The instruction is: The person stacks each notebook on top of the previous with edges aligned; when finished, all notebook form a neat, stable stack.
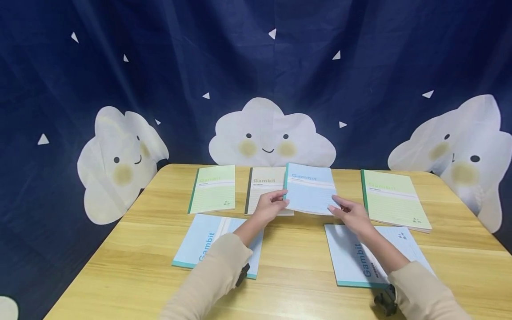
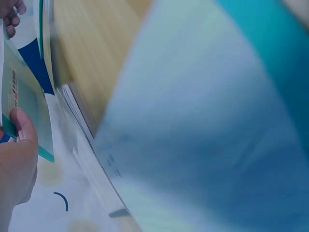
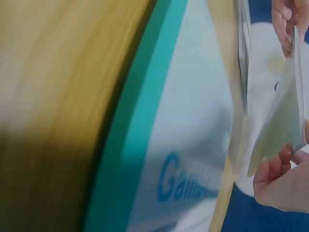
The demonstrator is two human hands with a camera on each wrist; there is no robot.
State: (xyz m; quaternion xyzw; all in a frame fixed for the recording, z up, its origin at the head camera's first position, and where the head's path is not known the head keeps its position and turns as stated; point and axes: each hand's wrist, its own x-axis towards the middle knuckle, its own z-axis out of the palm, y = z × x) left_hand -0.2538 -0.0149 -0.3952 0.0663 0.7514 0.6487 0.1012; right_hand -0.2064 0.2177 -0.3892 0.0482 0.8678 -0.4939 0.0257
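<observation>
Both hands hold a light-blue notebook (image 1: 310, 189) with a green spine, raised a little above the far middle of the table. My left hand (image 1: 272, 206) pinches its left edge. At the opposite edge, my right hand (image 1: 354, 213) grips the lower right side. In the left wrist view the underside of the held notebook (image 2: 31, 96) shows, with the left thumb against it. The right wrist view catches the same notebook (image 3: 285, 113) edge-on between the two hands. Partly behind it lies a beige notebook (image 1: 260, 189) with a dark spine.
A pale-green notebook (image 1: 214, 189) lies at the far left, another green notebook (image 1: 394, 198) at the far right. Under the forearms lie a blue notebook (image 1: 196, 240) on the left and a second blue notebook (image 1: 348, 255) on the right, on the wooden table (image 1: 292, 266). A dark-blue curtain (image 1: 240, 53) hangs behind.
</observation>
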